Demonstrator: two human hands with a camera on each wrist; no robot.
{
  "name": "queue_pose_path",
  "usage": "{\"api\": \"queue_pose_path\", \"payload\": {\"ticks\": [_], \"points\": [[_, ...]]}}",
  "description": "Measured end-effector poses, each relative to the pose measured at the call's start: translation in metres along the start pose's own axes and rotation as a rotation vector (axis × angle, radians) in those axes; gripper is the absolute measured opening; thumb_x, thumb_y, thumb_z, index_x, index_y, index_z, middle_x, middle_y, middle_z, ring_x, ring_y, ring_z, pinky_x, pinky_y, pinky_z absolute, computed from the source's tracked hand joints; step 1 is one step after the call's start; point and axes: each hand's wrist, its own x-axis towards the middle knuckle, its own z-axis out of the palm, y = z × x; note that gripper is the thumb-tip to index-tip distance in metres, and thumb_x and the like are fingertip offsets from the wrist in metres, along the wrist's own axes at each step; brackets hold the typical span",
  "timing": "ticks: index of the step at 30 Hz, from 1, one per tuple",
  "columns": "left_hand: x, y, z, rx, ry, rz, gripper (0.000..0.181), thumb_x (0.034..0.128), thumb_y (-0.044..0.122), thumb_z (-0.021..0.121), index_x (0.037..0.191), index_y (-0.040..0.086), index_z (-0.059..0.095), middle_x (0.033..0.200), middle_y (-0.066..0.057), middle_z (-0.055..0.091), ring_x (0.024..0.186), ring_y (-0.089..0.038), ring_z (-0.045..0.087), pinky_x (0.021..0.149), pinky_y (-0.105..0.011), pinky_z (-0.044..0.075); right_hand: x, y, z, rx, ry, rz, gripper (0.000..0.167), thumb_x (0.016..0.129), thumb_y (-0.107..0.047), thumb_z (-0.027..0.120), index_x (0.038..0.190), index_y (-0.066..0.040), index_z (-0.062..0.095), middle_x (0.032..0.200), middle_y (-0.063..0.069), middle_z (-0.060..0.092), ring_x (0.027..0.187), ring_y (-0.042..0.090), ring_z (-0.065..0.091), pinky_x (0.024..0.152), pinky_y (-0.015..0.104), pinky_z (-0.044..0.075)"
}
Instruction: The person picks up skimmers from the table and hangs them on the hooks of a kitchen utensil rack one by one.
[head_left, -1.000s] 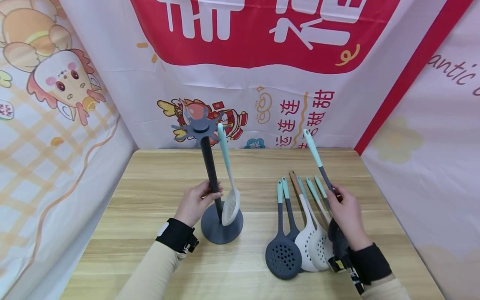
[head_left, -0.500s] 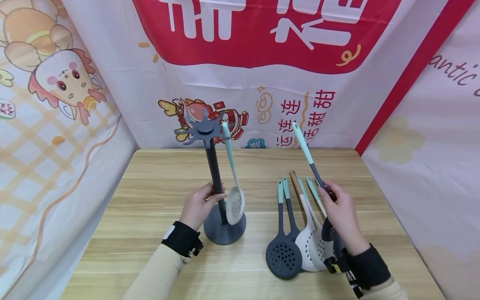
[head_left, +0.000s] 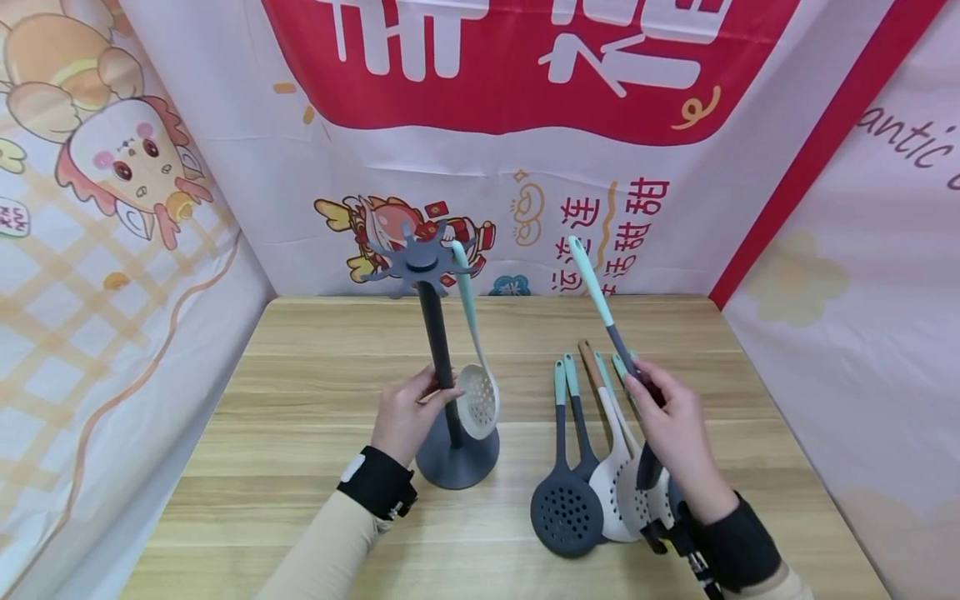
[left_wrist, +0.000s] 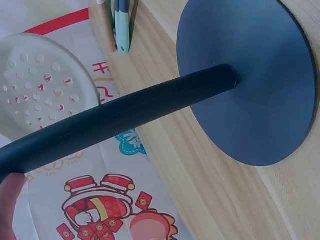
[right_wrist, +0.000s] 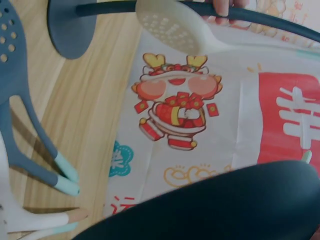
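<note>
My left hand [head_left: 405, 417] grips the black pole of a utensil stand [head_left: 437, 337]; its round base [left_wrist: 250, 85] is on the table. From one of the stand's top hooks hangs a white slotted skimmer [head_left: 478, 400] with a mint handle, to the right of the pole. My right hand [head_left: 678, 429] holds a dark grey utensil [head_left: 617, 337] by its shaft, mint handle end up, above the table. That utensil's head is edge-on in the head view and a smooth dark shape [right_wrist: 240, 205] in the right wrist view, so its kind is unclear.
Several utensils lie side by side on the wooden table [head_left: 300, 500], right of the stand. Among them are a dark slotted turner [head_left: 567, 512] and a white slotted one with a brown handle [head_left: 590, 358]. A printed cloth [head_left: 480, 158] hangs behind the table.
The stand has shifted slightly right with my left hand, and the skimmer on it has turned. My right hand has carried the dark utensil leftward, towards the stand.
</note>
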Motion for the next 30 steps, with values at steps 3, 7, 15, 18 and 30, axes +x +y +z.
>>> {"api": "queue_pose_path", "payload": {"ticks": [3,7,15,18,30], "points": [[0.000,0.002,0.004,-0.003,0.017,0.002,0.024,0.0827,0.006,0.078,0.106,0.005,0.073,0.098,-0.014,0.076,0.093,-0.027,0.075,0.073,-0.030,0.061,-0.002,-0.007,0.000,0.022,0.006,-0.021,0.030,0.101,-0.012,0.058,0.127,0.002,0.064,0.096,0.018,0.067,0.071,0.006,0.052,0.059,0.017,0.047],[0.001,0.003,0.009,0.008,0.045,0.013,0.027,0.0820,0.009,0.078,0.107,0.002,0.073,0.096,-0.016,0.076,0.091,-0.028,0.075,0.071,-0.032,0.061,-0.005,-0.014,0.000,0.052,0.003,-0.041,0.029,0.100,-0.010,0.058,0.126,0.003,0.064,0.096,0.020,0.069,0.074,0.003,0.055,0.061,0.015,0.048],[0.002,0.006,0.017,0.062,0.088,0.030,0.030,0.0800,0.012,0.081,0.107,0.002,0.073,0.093,-0.014,0.077,0.089,-0.026,0.075,0.069,-0.032,0.061,-0.011,-0.023,0.001,0.073,-0.005,-0.054,0.029,0.101,-0.010,0.056,0.126,0.002,0.064,0.093,0.019,0.070,0.074,0.004,0.056,0.062,0.016,0.049],[0.002,0.007,0.019,0.060,0.094,0.017,0.029,0.0794,0.010,0.081,0.106,0.001,0.073,0.093,-0.014,0.077,0.089,-0.027,0.075,0.069,-0.033,0.061,-0.013,-0.025,0.003,0.097,-0.004,-0.058,0.029,0.100,-0.008,0.057,0.126,0.003,0.064,0.092,0.019,0.070,0.074,0.002,0.056,0.061,0.016,0.048],[0.003,0.008,0.022,0.107,0.086,-0.009,0.028,0.0824,0.013,0.080,0.106,0.001,0.071,0.093,-0.011,0.077,0.088,-0.024,0.075,0.069,-0.029,0.062,-0.019,-0.032,0.007,0.136,-0.028,-0.098,0.026,0.100,-0.005,0.057,0.123,0.003,0.066,0.090,0.015,0.069,0.076,0.001,0.059,0.061,0.019,0.050]]}}
